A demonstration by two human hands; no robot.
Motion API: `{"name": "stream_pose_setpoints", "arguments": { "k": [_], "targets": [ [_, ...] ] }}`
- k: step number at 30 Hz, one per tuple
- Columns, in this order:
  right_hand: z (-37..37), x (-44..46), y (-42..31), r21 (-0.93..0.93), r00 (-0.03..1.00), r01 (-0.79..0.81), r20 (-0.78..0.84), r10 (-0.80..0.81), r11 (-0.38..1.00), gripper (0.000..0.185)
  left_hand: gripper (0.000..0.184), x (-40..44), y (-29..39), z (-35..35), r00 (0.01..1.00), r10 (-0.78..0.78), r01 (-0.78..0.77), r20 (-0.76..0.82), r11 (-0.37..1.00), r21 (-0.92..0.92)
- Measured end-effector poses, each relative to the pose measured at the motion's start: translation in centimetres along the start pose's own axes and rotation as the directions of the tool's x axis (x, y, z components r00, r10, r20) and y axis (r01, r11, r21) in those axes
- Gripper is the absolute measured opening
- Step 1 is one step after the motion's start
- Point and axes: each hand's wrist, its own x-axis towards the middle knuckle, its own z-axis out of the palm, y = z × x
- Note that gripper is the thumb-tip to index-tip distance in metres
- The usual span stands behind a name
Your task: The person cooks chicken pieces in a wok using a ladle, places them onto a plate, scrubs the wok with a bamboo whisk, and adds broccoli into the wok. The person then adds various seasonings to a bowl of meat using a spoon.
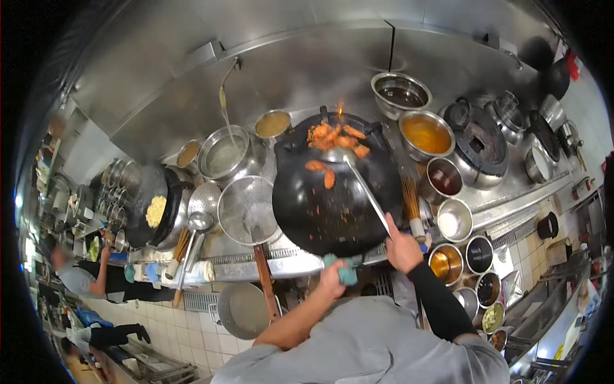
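ladle (pixel 367 187) meets food (pixel 326 136) in wok (pixel 297 221)

the right hand (pixel 404 250) is closed around the ladle's handle, the bowl against orange pieces at the wok's far side. a few pieces lie nearer. the left hand (pixel 330 280) is closed on a green cloth (pixel 348 275) at the near rim. a strainer (pixel 246 208) sits just left of the wok.

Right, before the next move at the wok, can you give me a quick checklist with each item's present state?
1. Right hand on ladle: ok, gripping its handle.
2. Left hand shielded: ok, green cloth bunched in it at the near side of the wok.
3. Orange food pieces settled inside: cannot tell, most bunch at the far side.
4. Far side free of flame: not ok, one shows just beyond the pieces.
5. Brush apart from ladle: ok, right of the wok.
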Motion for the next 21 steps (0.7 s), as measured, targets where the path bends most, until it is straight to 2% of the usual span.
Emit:
{"name": "stream_pose_setpoints", "arguments": {
  "k": [3,4,5,7,9,10,11,13,14,15,18,19,20,21],
  "targets": [
    [-2.4,-4.2,0.5,0.084,0.999,0.027,0.032,-0.029,0.996,0.073,0.004,1.4,0.5,2.3,0.999,-0.024,0.022,-0.033,0.997,-0.076],
    [-4.0,-5.5,0.2,0.101,0.997,0.061,0.033,-0.064,0.993,0.069,0.016,2.9,1.8,3.8,0.992,-0.033,0.032,-0.123,0.999,-0.011],
    [-5.9,-6.8,-0.1,0.103,0.99,-0.008,0.144,-0.007,0.995,0.069,0.017,5.8,2.9,4.0,0.986,-0.068,0.065,-0.152,0.998,-0.024],
    [-9.6,-8.8,-0.1,0.093,0.974,0.108,0.188,-0.124,0.99,0.07,0.019,4.7,5.6,4.9,0.992,-0.122,0.117,-0.035,0.986,-0.122],
    [-12.8,-9.4,-0.4,0.063,0.945,0.185,0.264,-0.195,0.981,0.07,0.022,1.8,6.8,5.8,0.978,-0.211,0.21,-0.007,0.976,-0.053],
    [-13.0,-8.6,-0.5,0.043,0.935,0.162,0.312,-0.167,0.986,0.071,0.022,1.9,6.8,5.6,0.978,-0.205,0.205,-0.037,0.979,-0.025],
    [-12.3,-7.1,-1.5,-0.012,0.935,0.051,0.352,-0.043,0.999,0.066,0.022,3.0,6.9,5.3,0.98,-0.192,0.191,-0.046,0.981,-0.014],
    [-6.6,-3.4,1.1,0.037,0.97,0.098,0.218,-0.104,0.994,0.066,0.022,6.7,7.0,4.4,0.986,-0.159,0.159,-0.06,0.987,0.001],
    [-2.9,-0.9,2.5,0.008,0.981,0.097,0.165,-0.097,0.995,0.066,0.017,7.6,6.1,4.0,0.989,-0.074,0.081,-0.126,0.995,0.049],
    [-0.3,0.7,3.0,-0.018,0.99,0.095,0.111,-0.093,0.995,0.067,0.014,7.4,5.1,3.0,0.991,-0.074,0.081,-0.108,0.995,0.059],
    [1.7,1.1,1.1,-0.05,1.0,-0.008,0.013,0.008,0.999,0.069,0.004,4.5,0.5,-2.9,0.999,-0.046,0.046,-0.005,0.997,0.054],
    [1.0,0.0,0.5,-0.039,1.0,-0.018,-0.007,0.018,0.999,0.073,0.01,3.7,-0.8,-4.7,0.998,-0.031,0.029,0.047,0.999,0.027],
    [0.7,-1.7,0.2,-0.035,1.0,-0.011,-0.017,0.01,0.999,0.074,0.01,0.1,0.4,0.2,0.997,0.007,-0.006,-0.076,1.0,0.013],
    [-0.1,-2.7,0.3,-0.036,1.0,-0.003,-0.024,0.002,0.999,0.074,0.01,0.0,0.8,0.9,0.997,0.001,-0.002,-0.077,1.0,-0.012]
  ]
}}
